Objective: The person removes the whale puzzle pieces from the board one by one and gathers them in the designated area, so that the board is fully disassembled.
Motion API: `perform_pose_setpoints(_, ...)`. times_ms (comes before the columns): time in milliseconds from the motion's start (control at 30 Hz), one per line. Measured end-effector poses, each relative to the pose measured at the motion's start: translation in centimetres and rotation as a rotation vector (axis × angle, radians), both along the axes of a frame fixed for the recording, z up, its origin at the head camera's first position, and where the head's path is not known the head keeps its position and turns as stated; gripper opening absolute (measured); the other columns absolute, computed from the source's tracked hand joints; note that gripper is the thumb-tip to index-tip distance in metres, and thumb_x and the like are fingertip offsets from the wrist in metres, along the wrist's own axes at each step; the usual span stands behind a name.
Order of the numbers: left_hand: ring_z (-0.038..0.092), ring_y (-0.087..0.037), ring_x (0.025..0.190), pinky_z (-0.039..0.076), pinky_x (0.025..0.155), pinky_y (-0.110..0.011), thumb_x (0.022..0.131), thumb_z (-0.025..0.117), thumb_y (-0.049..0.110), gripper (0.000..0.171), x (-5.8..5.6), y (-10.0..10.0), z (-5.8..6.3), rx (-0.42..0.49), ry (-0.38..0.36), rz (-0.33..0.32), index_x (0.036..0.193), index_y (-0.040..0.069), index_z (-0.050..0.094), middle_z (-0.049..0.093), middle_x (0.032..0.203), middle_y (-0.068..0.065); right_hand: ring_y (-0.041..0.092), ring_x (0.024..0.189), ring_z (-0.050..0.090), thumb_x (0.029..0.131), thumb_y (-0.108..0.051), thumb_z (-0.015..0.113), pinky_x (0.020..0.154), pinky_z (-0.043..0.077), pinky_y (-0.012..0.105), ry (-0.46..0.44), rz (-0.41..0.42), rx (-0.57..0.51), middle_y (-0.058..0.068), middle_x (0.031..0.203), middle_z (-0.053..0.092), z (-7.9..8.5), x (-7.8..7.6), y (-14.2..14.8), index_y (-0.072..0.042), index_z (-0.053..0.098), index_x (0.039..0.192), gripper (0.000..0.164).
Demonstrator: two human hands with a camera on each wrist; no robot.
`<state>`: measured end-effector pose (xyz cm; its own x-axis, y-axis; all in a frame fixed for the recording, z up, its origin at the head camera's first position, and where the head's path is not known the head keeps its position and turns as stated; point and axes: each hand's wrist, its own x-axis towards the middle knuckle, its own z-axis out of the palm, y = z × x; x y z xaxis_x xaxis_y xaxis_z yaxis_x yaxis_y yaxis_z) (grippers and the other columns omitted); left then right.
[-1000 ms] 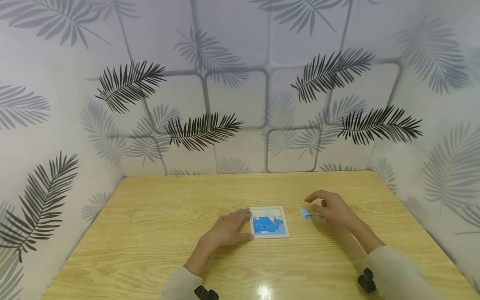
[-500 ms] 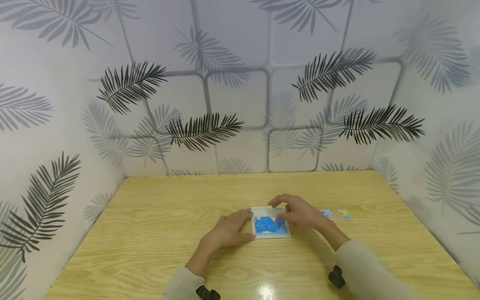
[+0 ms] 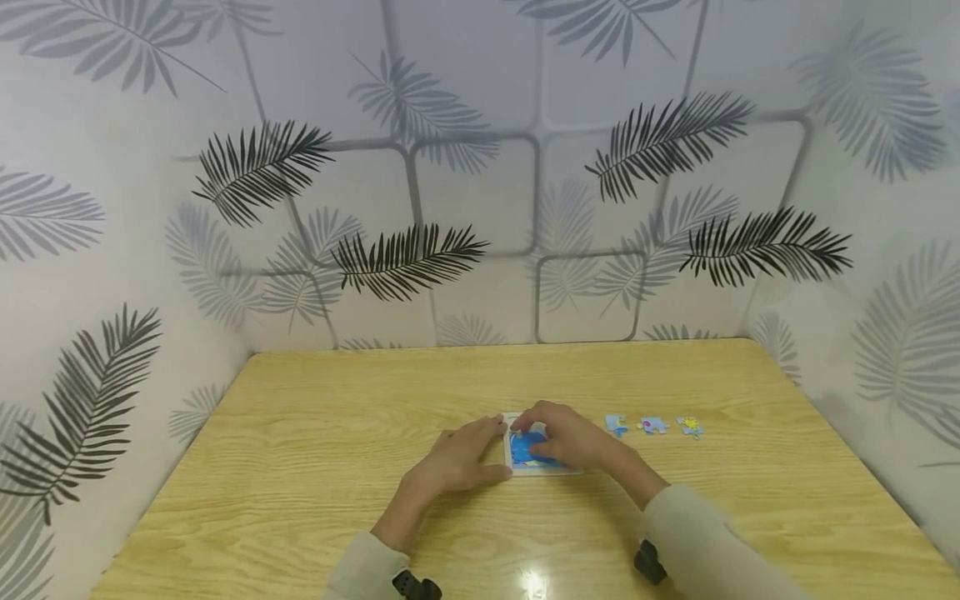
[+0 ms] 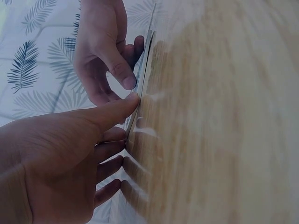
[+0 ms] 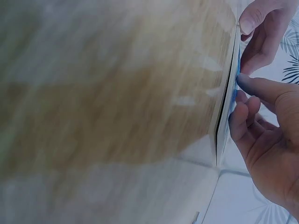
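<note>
A white-framed jigsaw puzzle (image 3: 546, 472) with a blue whale picture lies on the wooden table. At its left side is my left hand (image 3: 459, 460), index fingertip by the upper corner and thumb by the lower one. In the left wrist view, the left thumb (image 4: 126, 108) lies against the frame's edge. My right hand (image 3: 573, 437) is over the picture, covering its right part. The right thumb (image 5: 252, 86) touches the blue surface in the right wrist view, its other fingers bent beside it. No loose piece shows between these fingers.
Three loose puzzle pieces lie in a row right of the frame: a light blue one (image 3: 615, 424), one with a pink detail (image 3: 654, 426) and one with a yellow sun (image 3: 690, 426). A leaf-patterned wall (image 3: 480, 308) stands behind the table (image 3: 360, 392).
My right hand has moved left from beside the loose pieces onto the puzzle, uncovering all three pieces. My left hand stays at the frame's left side.
</note>
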<state>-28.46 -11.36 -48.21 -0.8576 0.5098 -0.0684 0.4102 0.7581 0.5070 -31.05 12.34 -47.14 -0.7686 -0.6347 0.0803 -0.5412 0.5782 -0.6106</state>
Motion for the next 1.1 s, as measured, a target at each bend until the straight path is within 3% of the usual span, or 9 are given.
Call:
perform_pose_setpoints(300,0.033,-0.034,0.154,0.028,0.117,-0.062,0.099,0.07,0.039,0.071,0.3,-0.1,0.0,0.002,0.01,-0.009,0.158,0.01,0.044,0.037,0.167,-0.008,0.032,0.113,0.062,0.093,0.002,0.073,0.101,0.05,0.053,-0.01,-0.026,0.037,0.012,0.116,0.066,0.1,0.4,-0.8,-0.002,0.07,0.126,0.033)
perform_pose_setpoints(500,0.032,-0.036,0.154,0.026,0.117,-0.065,0.1,0.069,0.039,0.072,0.6,-0.1,0.7,0.003,-0.003,-0.012,0.159,0.009,0.042,0.035,0.168,-0.01,0.024,0.102,0.058,0.094,0.003,0.072,0.091,0.051,0.041,-0.004,0.009,0.017,0.011,0.115,0.061,-0.1,0.1,-0.5,-0.006,0.065,0.125,0.033)
perform_pose_setpoints(600,0.032,-0.037,0.154,0.025,0.117,-0.067,0.099,0.07,0.038,0.072,0.7,-0.1,1.0,0.019,-0.016,-0.009,0.159,0.007,0.042,0.035,0.167,-0.012,0.023,0.098,0.056,0.096,0.004,0.069,0.083,0.051,0.033,-0.051,0.014,0.001,0.013,0.118,0.059,0.0,0.0,-0.4,-0.007,0.061,0.127,0.033)
perform_pose_setpoints(800,0.033,-0.038,0.153,0.026,0.117,-0.065,0.1,0.07,0.039,0.073,0.7,0.0,1.0,0.009,-0.009,-0.009,0.159,0.007,0.041,0.035,0.167,-0.013,0.02,0.071,0.056,0.099,0.006,0.064,0.051,0.05,0.026,-0.199,0.006,-0.046,0.02,0.128,0.05,0.1,-0.1,-0.3,-0.008,0.054,0.129,0.034)
perform_pose_setpoints(967,0.034,-0.038,0.153,0.027,0.116,-0.066,0.1,0.069,0.037,0.071,0.6,0.2,0.9,0.005,0.003,-0.017,0.159,0.006,0.042,0.036,0.167,-0.013,0.017,0.057,0.052,0.1,0.006,0.061,0.05,0.05,0.027,-0.247,0.006,-0.05,0.021,0.129,0.046,0.3,0.0,-0.2,-0.01,0.05,0.129,0.034)
perform_pose_setpoints(1100,0.036,-0.039,0.151,0.029,0.114,-0.066,0.099,0.07,0.036,0.071,0.7,0.1,0.9,0.01,0.015,-0.021,0.157,0.005,0.043,0.038,0.166,-0.014,0.018,0.062,0.053,0.101,0.006,0.061,0.051,0.051,0.026,-0.241,0.013,-0.04,0.021,0.128,0.046,0.4,0.0,-0.3,-0.01,0.05,0.129,0.034)
